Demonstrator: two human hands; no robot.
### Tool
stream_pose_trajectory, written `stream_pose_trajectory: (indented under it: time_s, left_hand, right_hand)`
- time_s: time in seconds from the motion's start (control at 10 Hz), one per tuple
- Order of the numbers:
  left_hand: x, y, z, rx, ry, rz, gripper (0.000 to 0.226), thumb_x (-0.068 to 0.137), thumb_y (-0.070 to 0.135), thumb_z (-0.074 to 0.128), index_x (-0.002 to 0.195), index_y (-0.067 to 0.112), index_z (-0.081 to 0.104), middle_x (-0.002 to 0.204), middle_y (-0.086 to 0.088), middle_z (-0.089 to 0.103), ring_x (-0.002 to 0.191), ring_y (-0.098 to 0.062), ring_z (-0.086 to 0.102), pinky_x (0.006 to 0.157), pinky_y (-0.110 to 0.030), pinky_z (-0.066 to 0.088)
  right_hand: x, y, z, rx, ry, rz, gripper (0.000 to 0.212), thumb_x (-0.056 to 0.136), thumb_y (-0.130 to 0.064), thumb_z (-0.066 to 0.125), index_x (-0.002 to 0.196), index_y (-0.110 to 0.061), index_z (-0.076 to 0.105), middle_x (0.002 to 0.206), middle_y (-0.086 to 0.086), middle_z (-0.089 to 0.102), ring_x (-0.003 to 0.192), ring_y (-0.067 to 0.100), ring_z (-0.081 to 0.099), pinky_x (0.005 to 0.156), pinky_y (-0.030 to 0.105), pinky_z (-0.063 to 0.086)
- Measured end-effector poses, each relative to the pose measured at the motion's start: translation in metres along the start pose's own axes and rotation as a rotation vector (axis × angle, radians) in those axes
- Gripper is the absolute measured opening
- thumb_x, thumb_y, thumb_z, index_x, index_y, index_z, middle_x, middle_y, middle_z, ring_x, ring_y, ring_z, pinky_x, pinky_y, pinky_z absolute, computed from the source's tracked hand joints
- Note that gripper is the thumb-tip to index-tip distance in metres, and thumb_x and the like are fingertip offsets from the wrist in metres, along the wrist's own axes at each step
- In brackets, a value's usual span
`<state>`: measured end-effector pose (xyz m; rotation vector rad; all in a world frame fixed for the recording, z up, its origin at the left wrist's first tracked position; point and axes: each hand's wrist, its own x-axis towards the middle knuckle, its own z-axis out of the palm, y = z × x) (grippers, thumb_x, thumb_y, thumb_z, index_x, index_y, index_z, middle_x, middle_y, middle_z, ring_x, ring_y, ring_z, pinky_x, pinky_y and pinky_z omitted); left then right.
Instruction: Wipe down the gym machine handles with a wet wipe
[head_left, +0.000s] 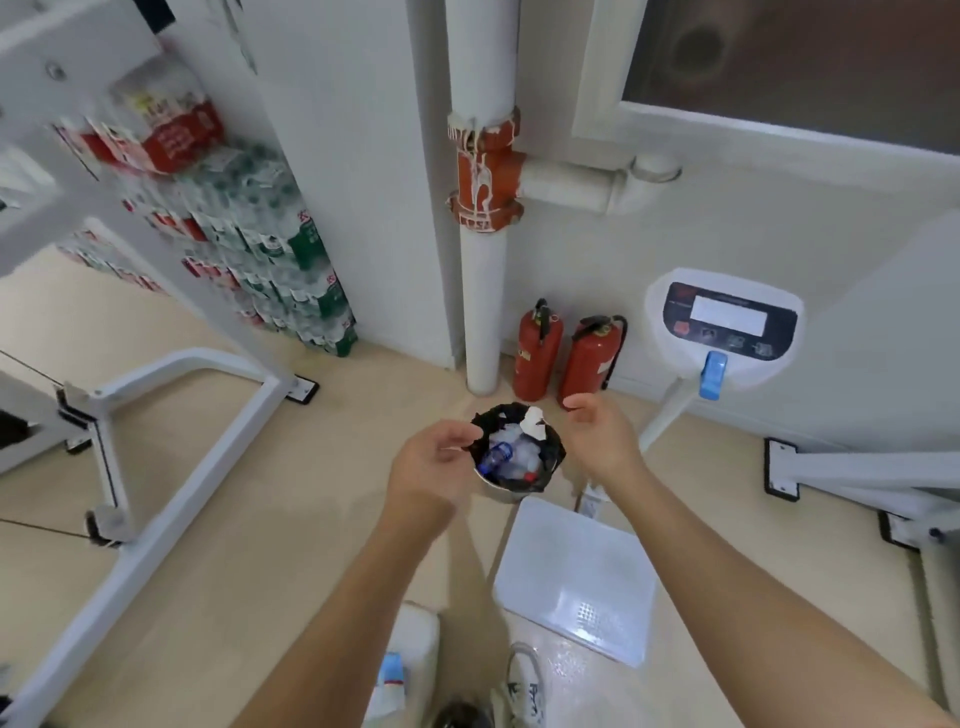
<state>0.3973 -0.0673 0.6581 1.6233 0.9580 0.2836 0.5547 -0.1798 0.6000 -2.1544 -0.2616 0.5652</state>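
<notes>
Both your hands are loose and empty rn: left hand (431, 462) w/ fingers half curled, right hand (602, 436) relaxed, one over each side of the bin (501, 491) on the floor. The wipe (533, 420) sits at the bin's far rim, on top of the bottles (498, 454), between your hands, touching neither. So imo wiping's done and the toss too. Nothing left afaict, tho no handles in view to check. Wipe's crumpled, no real long axis, just a peak pointing away from you, twd the extinguishers (537, 358).
</notes>
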Motion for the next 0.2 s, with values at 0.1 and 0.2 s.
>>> stream_pose_trajectory:
  time_s: [0.1,0.2]
  left_hand:
    - [0.006,-0.007,-0.012,0.088,-0.016,0.005,0.032,0.081,-0.008,0.05,0.087,0.017,0.07,0.077,0.006,0.067,0.059,-0.005,0.058,0.063,-0.019,0.046]
    - [0.002,-0.002,-0.035,-0.011,0.092,0.036,0.034,0.084,-0.01,0.05,0.08,0.016,0.071,0.075,0.005,0.072,0.066,-0.006,0.065,0.069,-0.025,0.05]
  right_hand:
    - [0.001,0.008,-0.009,0.116,-0.026,0.1,0.021,0.087,-0.005,0.058,0.104,-0.014,0.066,0.105,0.01,0.069,0.085,0.021,0.065,0.084,0.037,0.053]
    - [-0.017,0.004,-0.024,0.329,0.022,0.095,0.015,0.089,-0.002,0.058,0.096,-0.013,0.066,0.093,0.014,0.069,0.069,0.019,0.064,0.067,0.029,0.053]
